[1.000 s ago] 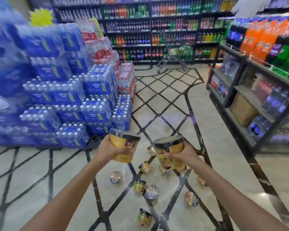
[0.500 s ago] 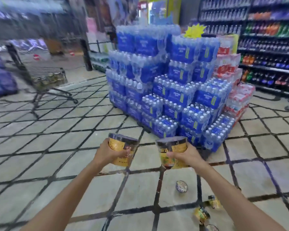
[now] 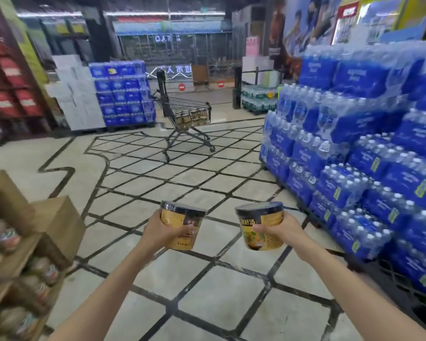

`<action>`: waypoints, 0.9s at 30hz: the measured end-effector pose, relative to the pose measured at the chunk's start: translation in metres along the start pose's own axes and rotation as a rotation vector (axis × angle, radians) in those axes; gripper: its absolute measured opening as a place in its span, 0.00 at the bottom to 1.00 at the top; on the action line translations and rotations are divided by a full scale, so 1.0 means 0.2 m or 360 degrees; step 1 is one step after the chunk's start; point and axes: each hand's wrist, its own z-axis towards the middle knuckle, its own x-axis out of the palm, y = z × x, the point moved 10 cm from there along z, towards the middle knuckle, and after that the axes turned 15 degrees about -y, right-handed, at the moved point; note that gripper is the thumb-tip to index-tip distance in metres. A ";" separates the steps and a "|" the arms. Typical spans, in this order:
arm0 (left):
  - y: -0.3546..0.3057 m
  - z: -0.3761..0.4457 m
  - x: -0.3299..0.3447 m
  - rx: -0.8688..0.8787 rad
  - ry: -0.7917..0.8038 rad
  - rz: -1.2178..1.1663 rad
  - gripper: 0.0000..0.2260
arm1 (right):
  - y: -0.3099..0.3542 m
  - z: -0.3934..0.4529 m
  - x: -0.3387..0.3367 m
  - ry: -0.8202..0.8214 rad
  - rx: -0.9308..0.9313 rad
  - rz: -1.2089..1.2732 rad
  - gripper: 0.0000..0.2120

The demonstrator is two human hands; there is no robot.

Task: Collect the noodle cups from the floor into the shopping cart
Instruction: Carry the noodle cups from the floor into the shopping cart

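My left hand (image 3: 161, 233) grips a yellow and black noodle cup (image 3: 182, 225) held upright at chest height. My right hand (image 3: 279, 231) grips a second noodle cup (image 3: 261, 223) with a dark lid, tilted slightly inward. The two cups are side by side with a gap between them. Far ahead, past the tiled floor, stands the wire shopping cart (image 3: 187, 112) with several noodle cups stacked in its basket. No cups on the floor are in sight.
A tall stack of blue bottled-water packs (image 3: 369, 153) fills the right side. Cardboard boxes and a shelf of jars (image 3: 22, 247) stand at the left. Another blue water pallet (image 3: 123, 92) and white boxes sit behind the cart. Tiled floor (image 3: 172, 178) stretches between me and the cart.
The view has swung left: the cups on the floor have left sight, the water stack has slid to the right, and the cart is now centred ahead. Both hands still hold their cups.
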 end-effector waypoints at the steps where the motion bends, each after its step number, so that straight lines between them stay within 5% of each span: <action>1: 0.02 0.07 -0.02 -0.0013 -0.0007 0.0012 0.32 | 0.03 0.04 0.05 0.0010 0.0000 0.0015 0.36; 4: 0.06 0.27 -0.08 -0.0012 -0.0061 0.0053 0.43 | 0.12 0.18 0.18 0.0033 -0.0024 0.0061 0.23; 8: 0.08 0.56 -0.05 -0.0030 -0.0106 0.0045 0.44 | 0.21 0.44 0.34 0.0082 -0.0052 0.0068 0.20; 24: -0.06 2.24 0.36 -0.0113 -0.0326 0.0028 0.44 | 0.68 2.22 0.97 0.0287 -0.0017 0.0062 0.44; 27: -0.04 2.57 0.38 -0.0152 -0.0352 0.0047 0.41 | 0.81 2.55 1.17 0.0331 -0.0030 0.0151 0.28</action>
